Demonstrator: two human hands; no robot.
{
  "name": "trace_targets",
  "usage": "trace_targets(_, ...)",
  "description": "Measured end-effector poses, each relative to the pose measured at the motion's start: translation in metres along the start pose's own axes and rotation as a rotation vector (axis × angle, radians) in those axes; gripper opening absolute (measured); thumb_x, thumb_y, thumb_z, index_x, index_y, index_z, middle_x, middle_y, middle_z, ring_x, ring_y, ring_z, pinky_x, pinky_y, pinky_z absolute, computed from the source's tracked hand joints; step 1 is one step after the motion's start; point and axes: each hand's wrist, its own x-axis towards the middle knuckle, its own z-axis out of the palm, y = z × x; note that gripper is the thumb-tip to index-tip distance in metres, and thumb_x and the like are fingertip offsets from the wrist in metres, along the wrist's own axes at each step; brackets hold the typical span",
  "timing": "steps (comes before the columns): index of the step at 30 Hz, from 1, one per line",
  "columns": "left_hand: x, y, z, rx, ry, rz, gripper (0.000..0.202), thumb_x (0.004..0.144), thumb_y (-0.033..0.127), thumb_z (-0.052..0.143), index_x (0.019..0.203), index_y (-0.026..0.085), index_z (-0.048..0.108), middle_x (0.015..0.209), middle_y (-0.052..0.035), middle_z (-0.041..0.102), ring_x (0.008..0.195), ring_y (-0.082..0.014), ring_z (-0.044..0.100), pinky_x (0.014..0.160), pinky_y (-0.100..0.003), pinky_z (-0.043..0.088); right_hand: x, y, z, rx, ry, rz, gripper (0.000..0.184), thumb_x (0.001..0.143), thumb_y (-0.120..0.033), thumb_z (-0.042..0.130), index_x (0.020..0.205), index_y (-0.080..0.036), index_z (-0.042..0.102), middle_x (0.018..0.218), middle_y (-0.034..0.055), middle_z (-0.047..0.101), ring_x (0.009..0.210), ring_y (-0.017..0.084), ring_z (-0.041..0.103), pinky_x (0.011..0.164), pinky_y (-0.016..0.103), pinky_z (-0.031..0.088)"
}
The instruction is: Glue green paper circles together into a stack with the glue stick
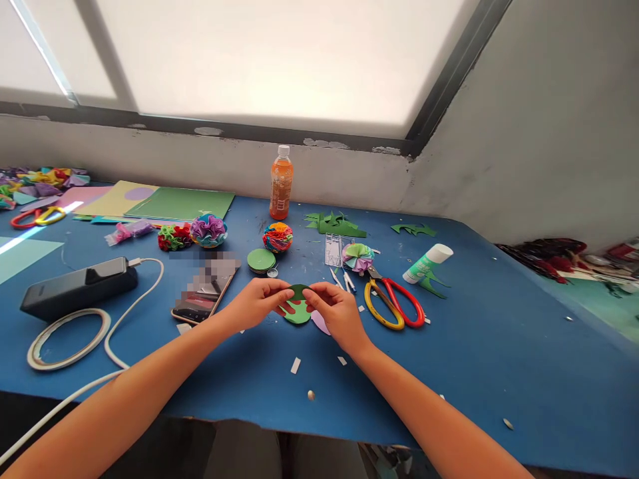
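Observation:
Between my left hand (pixel 264 299) and my right hand (pixel 337 309) is a dark green paper circle (pixel 299 291), pinched at its two sides by fingers and thumbs. Just below it shows a lighter green paper circle (pixel 298 314), partly hidden by my fingers. A lilac paper circle (pixel 320 322) lies on the table, partly covered by my right hand. Beyond my left hand sits a stack of green paper circles (pixel 260 260). Scissors (pixel 394 303) with one yellow and one red handle lie right of my right hand, near a pair of compasses (pixel 343 279).
A glue stick (pixel 428 263), green paper scraps (pixel 334 223), ruffled paper balls (pixel 208 230) and an orange drink bottle (pixel 281 183) stand or lie farther back. To the left are a phone (pixel 207 289), a power bank (pixel 80 287) with a white cable and a tape roll (pixel 37 356).

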Motion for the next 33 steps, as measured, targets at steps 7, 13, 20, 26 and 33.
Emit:
trace_targets(7,-0.002,0.003,0.000,0.022,-0.045,-0.027,0.036,0.075,0.047,0.058,0.082,0.012,0.065,0.074,-0.0060,0.066,0.070,-0.0167,0.064,0.064,-0.028,0.052,0.000,-0.002,0.000,0.000,-0.007,0.007,0.022,0.069,-0.039,0.067,0.071,-0.018,0.064,0.059,-0.0015,0.059,0.055,0.012,0.056,0.057,0.026,0.048)
trace_targets(13,-0.003,0.001,0.000,0.061,-0.074,-0.112,0.018,0.071,0.031,0.063,0.072,0.013,0.064,0.065,-0.0015,0.064,0.059,-0.0126,0.060,0.059,-0.025,0.050,-0.001,0.003,-0.001,-0.038,-0.043,-0.029,0.019,0.070,-0.037,0.067,0.071,-0.018,0.066,0.059,-0.0007,0.060,0.055,0.012,0.055,0.053,0.024,0.046)
trace_targets(20,-0.005,-0.003,-0.002,0.203,-0.073,-0.059,0.016,0.072,0.016,0.052,0.074,0.012,0.067,0.066,-0.0018,0.067,0.065,-0.0147,0.063,0.063,-0.024,0.051,-0.005,0.002,0.002,-0.035,-0.135,-0.111,0.015,0.067,-0.030,0.069,0.079,-0.021,0.072,0.079,0.0037,0.069,0.074,0.018,0.065,0.066,0.028,0.053)
trace_targets(26,-0.003,-0.006,-0.001,0.199,-0.116,-0.044,0.017,0.077,0.020,0.050,0.077,0.012,0.065,0.072,-0.0040,0.068,0.069,-0.0151,0.063,0.066,-0.025,0.050,-0.004,0.002,-0.004,-0.222,-0.096,-0.124,0.022,0.074,-0.020,0.058,0.088,-0.025,0.073,0.080,0.0004,0.073,0.078,0.021,0.068,0.075,0.032,0.054)
trace_targets(33,-0.001,-0.004,-0.003,0.054,-0.147,-0.020,0.023,0.079,0.034,0.057,0.084,0.012,0.062,0.079,-0.0070,0.067,0.077,-0.0176,0.064,0.070,-0.028,0.050,0.005,0.008,-0.014,-0.186,-0.123,-0.113,0.035,0.077,-0.020,0.050,0.108,-0.022,0.066,0.085,0.0022,0.072,0.080,0.019,0.068,0.078,0.036,0.055)
